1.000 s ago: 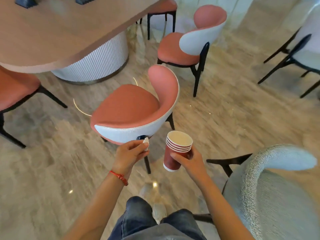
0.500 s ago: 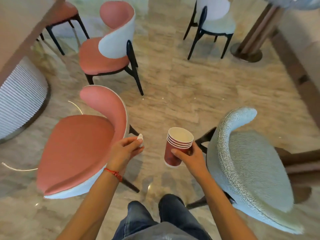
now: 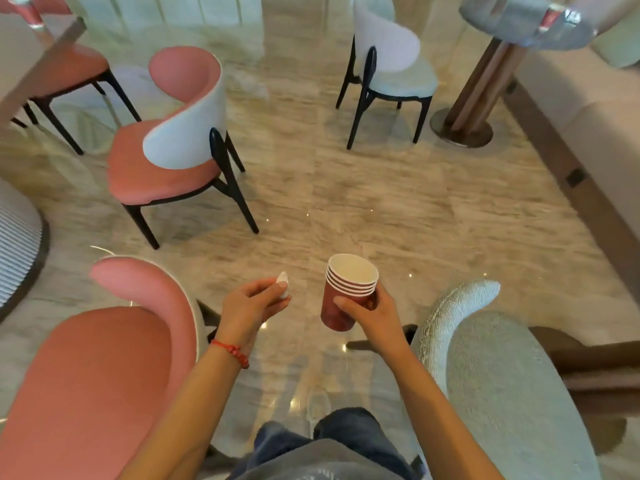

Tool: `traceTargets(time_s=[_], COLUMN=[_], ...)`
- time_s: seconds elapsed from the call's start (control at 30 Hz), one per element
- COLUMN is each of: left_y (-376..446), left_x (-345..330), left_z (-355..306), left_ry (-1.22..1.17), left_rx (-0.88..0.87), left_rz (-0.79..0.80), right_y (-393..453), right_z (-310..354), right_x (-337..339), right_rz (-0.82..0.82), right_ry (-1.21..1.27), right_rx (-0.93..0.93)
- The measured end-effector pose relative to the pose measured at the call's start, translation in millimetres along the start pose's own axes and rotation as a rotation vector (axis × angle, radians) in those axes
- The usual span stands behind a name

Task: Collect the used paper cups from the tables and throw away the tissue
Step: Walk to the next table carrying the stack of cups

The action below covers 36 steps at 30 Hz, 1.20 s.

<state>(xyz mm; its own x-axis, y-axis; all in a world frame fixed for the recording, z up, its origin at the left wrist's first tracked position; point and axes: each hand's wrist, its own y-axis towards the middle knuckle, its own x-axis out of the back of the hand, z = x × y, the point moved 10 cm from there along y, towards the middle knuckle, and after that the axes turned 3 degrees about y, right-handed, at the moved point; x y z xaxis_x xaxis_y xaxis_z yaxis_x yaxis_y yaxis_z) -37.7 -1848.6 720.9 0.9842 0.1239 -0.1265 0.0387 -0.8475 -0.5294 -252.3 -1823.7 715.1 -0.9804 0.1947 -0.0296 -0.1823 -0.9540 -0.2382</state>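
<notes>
My right hand (image 3: 375, 315) grips a stack of several nested dark red paper cups (image 3: 341, 299) with white insides, held upright at waist height over the floor. A small crumpled white tissue (image 3: 283, 285) is pinched in the fingers of my left hand (image 3: 251, 306), which wears a red string bracelet at the wrist. The two hands are side by side, a short gap apart, above the marble floor.
A pink chair (image 3: 104, 358) stands close on my left and a pale blue textured chair (image 3: 502, 375) close on my right. Ahead are another pink chair (image 3: 173, 133), a white-backed chair (image 3: 391, 64) and a round pedestal table (image 3: 519, 22). A bench (image 3: 588, 109) lines the right side.
The view has swung to the right, away from the large wooden table, and the far chair and pedestal table have come into sight. Both hands keep their hold on the tissue and cups.
</notes>
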Motion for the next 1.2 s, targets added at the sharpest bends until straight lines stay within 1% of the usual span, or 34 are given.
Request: traceTargets(time_s=[0.13,0.27,0.43,0.73,0.87,1.03,1.2], left_y=[39.8,83.7,160.8,312.5,369.7,436.9,514.3], left_x=[-25.7,-42.3,-60.5,-92.3,-108.3,-135.2,-179.0], left_z=[-26.7,-46.6,-77.4,-177.5,-210.6,-234.8,-262.4], left_ry=[-0.021,-0.019,-0.026,0.027,0.067,0.061,0.053], left_rx=[-0.014,0.006,0.013,-0.026,0.007,0.035,0.047], left_rz=[-0.019,-0.016,-0.002,0.046,0.053,0.063,0.077], right_y=[56.2,110.1,189.0,352.2,409.6,475.5,566.5], right_z=[18.5,27.7,33.8,79.0,92.5,94.8,113.3], right_x=[9.2,17.2,12.3,-20.6,-24.3,-11.5,9.3], right_rz=[0.015,-0.017,-0.038,-0.063,-0.079,-0.116,-0.133], right_ry=[-0.011,-0.005,0.009,0.013,0.023,-0.021,-0.052], right_rx=[0.001,-0.014,-0.025,-0.035,-0.060,-0.085,-0.057])
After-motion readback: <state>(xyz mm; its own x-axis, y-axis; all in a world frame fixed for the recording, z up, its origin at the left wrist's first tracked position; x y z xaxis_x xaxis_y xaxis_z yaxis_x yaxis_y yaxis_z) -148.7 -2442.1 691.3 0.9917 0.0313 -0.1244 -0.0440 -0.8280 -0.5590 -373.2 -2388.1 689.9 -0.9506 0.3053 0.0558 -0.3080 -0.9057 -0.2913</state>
